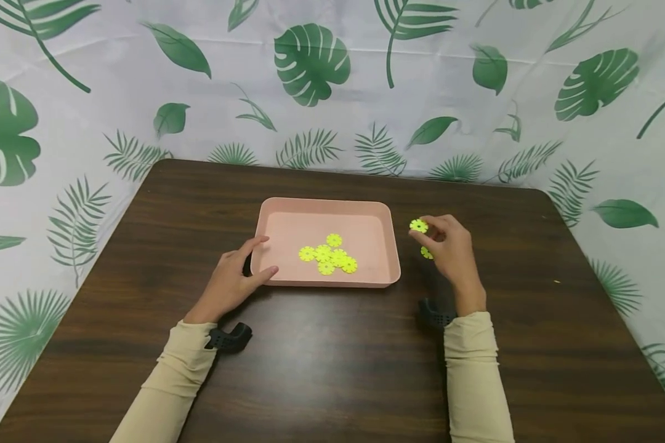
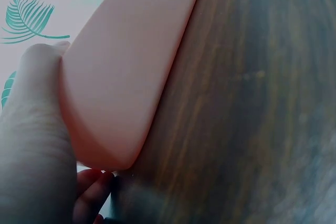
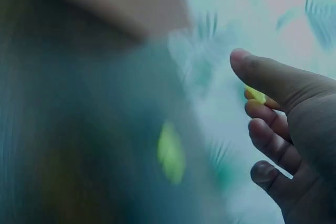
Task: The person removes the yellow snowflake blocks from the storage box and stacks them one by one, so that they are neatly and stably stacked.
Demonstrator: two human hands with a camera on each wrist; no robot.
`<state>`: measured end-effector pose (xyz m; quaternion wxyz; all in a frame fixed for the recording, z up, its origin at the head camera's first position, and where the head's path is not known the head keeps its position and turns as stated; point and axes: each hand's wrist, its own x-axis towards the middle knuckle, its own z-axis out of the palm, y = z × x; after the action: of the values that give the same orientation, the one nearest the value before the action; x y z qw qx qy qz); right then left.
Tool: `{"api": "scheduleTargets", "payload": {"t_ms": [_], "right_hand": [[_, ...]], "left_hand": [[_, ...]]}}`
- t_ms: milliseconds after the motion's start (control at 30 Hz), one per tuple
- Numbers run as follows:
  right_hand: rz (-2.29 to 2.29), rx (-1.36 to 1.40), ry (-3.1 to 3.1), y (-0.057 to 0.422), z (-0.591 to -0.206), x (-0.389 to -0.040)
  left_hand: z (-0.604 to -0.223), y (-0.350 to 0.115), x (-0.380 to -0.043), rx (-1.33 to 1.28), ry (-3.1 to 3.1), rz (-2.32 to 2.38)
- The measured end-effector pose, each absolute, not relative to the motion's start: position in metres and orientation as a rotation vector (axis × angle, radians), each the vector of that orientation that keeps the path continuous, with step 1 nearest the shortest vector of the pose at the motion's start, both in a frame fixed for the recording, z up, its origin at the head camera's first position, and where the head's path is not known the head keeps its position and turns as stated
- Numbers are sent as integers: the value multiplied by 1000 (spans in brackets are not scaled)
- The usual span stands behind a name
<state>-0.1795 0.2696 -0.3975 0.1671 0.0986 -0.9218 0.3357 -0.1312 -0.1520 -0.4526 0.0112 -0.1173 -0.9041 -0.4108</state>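
Observation:
A shallow pink tray (image 1: 374,234) sits on the table, holding a cluster of yellow-green notched discs (image 1: 334,240), flower-like in outline. My left hand (image 1: 229,286) grips the tray's left end, thumb over the near left corner and a finger over the left rim. The left wrist view shows the thumb (image 2: 42,72) against the tray wall (image 2: 121,61). Right of the tray, my right hand (image 1: 451,252) pinches one yellow-green disc (image 1: 419,226) above the table. Another disc (image 1: 427,253) lies on the table below that hand, partly hidden; it appears blurred in the right wrist view.
The dark wood table (image 1: 332,363) reaches back to a white cloth (image 1: 360,74) printed with green leaves. Black wrist mounts (image 1: 229,338) are worn on both wrists. A small pale mark (image 1: 556,282) shows on the table at the right.

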Motion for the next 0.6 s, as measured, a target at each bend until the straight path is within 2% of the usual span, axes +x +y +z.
{"api": "scheduleTargets", "payload": {"t_ms": [200, 600], "right_hand": [[958, 123, -2784, 317, -428, -170], [1015, 131, -2839, 325, -437, -174]], "left_hand": [[-454, -154, -130, -346, -2841, -1269], [-455, -151, -134, -345, -2845, -1261]]}}
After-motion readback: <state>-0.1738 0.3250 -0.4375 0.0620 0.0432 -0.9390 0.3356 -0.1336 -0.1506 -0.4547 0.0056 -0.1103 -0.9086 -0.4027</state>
